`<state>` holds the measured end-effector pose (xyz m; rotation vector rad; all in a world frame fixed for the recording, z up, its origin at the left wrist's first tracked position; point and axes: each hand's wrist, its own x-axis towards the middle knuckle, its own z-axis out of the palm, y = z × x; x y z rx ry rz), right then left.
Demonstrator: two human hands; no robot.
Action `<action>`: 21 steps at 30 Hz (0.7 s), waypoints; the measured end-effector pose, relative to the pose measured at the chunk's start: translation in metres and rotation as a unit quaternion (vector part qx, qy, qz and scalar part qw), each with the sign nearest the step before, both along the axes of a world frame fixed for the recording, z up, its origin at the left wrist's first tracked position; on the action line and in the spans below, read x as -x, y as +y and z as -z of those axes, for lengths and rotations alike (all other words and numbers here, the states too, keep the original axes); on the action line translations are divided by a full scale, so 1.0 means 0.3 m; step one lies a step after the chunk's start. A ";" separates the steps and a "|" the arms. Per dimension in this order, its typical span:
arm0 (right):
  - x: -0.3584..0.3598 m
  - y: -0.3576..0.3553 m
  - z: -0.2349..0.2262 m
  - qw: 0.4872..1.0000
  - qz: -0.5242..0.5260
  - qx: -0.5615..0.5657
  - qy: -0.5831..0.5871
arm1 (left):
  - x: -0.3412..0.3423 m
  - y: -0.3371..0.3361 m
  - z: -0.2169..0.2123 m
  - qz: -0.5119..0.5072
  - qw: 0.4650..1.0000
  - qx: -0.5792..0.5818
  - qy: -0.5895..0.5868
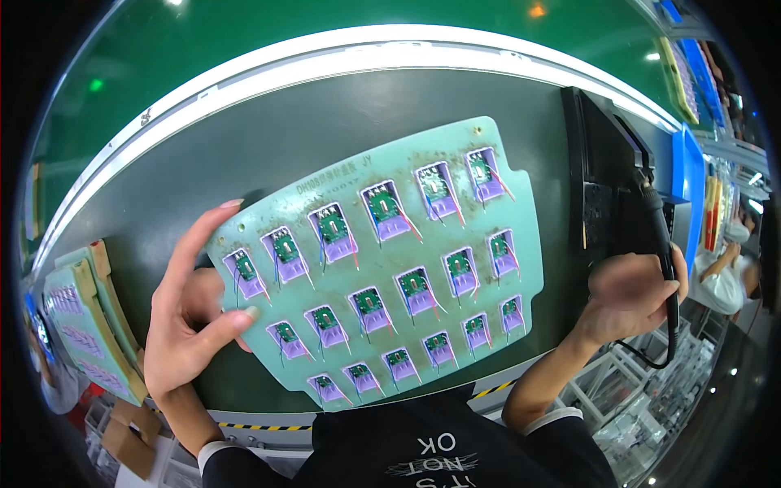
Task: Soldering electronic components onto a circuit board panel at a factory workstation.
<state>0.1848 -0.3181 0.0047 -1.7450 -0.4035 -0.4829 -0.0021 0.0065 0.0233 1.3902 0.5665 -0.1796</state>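
Observation:
A pale green fixture board point(382, 252) lies tilted in front of me, with rows of purple-lined pockets. Each pocket has a small green circuit board point(412, 282) in it, with thin red, blue and dark wires sticking out. My left hand point(189, 309) grips the board's left edge, its thumb on top and a finger along the upper corner. To the right of the board, my right hand point(630, 294) is closed round the black handle of a soldering iron point(661, 236). The iron's upper end meets a black stand; its cable loops below my hand.
The black stand point(598, 154) occupies the right end of the dark bench mat point(325, 122). Beside it is a blue bin point(690, 179). More green fixture boards point(89, 317) are stacked at the left. A white rail point(390, 57) bounds the far side, before a green surface. Another person point(724, 281) is at far right.

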 end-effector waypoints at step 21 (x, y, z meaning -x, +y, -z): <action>-0.010 0.023 0.014 0.999 0.021 0.028 -0.017 | -0.015 0.042 -0.009 0.033 0.999 0.026 0.005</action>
